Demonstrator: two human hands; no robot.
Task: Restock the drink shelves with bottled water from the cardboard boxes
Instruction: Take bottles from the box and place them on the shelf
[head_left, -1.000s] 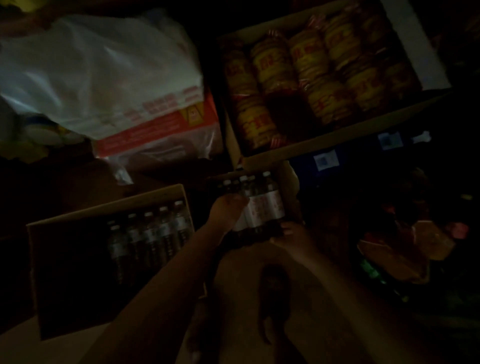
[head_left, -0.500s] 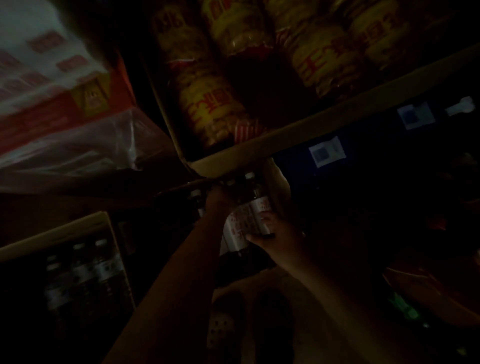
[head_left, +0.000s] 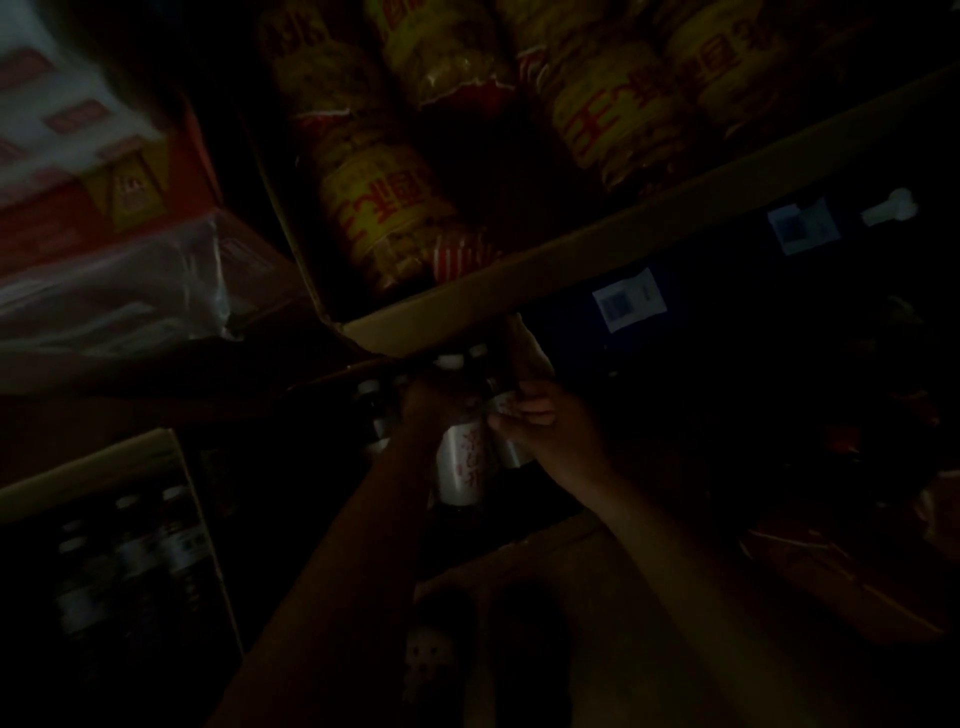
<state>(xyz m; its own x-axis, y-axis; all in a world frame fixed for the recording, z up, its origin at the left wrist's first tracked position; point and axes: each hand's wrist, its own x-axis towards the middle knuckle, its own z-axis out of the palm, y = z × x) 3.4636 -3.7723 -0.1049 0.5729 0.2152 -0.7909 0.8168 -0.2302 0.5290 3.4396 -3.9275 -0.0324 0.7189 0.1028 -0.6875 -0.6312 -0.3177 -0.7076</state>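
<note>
Bottles (head_left: 460, 457) of water, white-capped with pale labels, sit bunched between the person's two hands, low in the middle of a very dark view, just under the edge of a snack box (head_left: 519, 280). The right hand (head_left: 550, 431) has its fingers curled round the right side of the bunch, fingertips on a label. The left hand (head_left: 423, 410) lies against the left side of the bunch; the dimness hides how its fingers lie, so whether it grips or only steadies cannot be told. More caps (head_left: 370, 387) show just left of that hand, apparently in a dark box. A second open box (head_left: 130, 460) at lower left holds further bottles (head_left: 176, 540), well apart from the hands. The snack box is full of yellow-and-red packs (head_left: 379, 218); a plastic-wrapped bundle (head_left: 104, 291) lies to its left.

The risks look plain. Several bottles held loosely at once may slip, and an outer one could drop to the floor. The caps stand close under the snack box, so a straight lift could knock them against it. Poor light makes misjudging any gap likely.
</note>
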